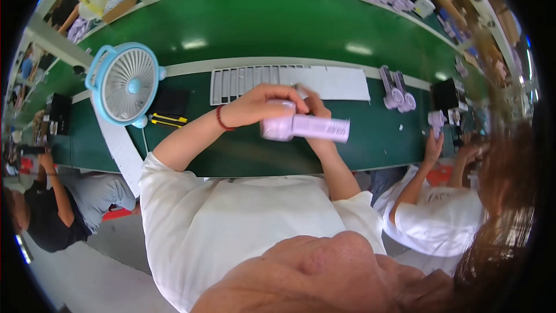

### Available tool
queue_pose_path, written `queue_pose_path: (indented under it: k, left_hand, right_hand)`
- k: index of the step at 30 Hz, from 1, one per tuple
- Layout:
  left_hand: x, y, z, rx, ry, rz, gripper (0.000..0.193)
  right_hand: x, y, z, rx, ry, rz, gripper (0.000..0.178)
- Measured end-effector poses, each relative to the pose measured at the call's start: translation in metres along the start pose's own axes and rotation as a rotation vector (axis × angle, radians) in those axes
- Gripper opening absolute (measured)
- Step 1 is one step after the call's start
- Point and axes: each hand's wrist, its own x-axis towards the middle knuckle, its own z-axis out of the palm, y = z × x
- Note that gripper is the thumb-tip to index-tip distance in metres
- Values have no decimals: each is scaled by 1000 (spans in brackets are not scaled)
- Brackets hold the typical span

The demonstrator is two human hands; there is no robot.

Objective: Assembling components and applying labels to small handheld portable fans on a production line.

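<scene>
A lavender handheld device [321,128] with a rounded head and a flat, straight handle is held above the green tabletop. My left hand [258,106] is closed around its rounded head, and the handle points to the right. My right hand [315,107] is behind the device, close to my left fingertips. Its fingers are bent together and slightly blurred around something small and dark that I cannot make out. The handle hides part of my right hand and wrist.
Behind my hands lies a slotted white tray [249,75] with a white sheet [327,83]. To the left are a blue desk fan [128,84] and a yellow cutter [168,119]. Two more lavender devices [395,95] lie at right. Co-workers sit on both sides; a raised green ledge [260,14] runs behind.
</scene>
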Motion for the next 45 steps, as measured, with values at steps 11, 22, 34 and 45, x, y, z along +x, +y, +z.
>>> queue_pose_path:
  k: [11, 22, 34, 45]
  left_hand:
    - [-47, -38, 6, 1193, 212, 74, 76]
    - [-59, -82, 7, 1072, 183, 223, 29]
    - [-57, -96, 12, 1081, 213, 323, 26]
    - [-52, -94, 16, 1151, 238, 210, 30]
  right_hand:
    - [-55, -25, -48, -584, -249, -636, 25]
    - [-36, -24, -53, -273, -333, -477, 38]
    - [0, 1, -18, -572, -253, -627, 26]
    - [-1, 15, -17, -606, -224, -734, 24]
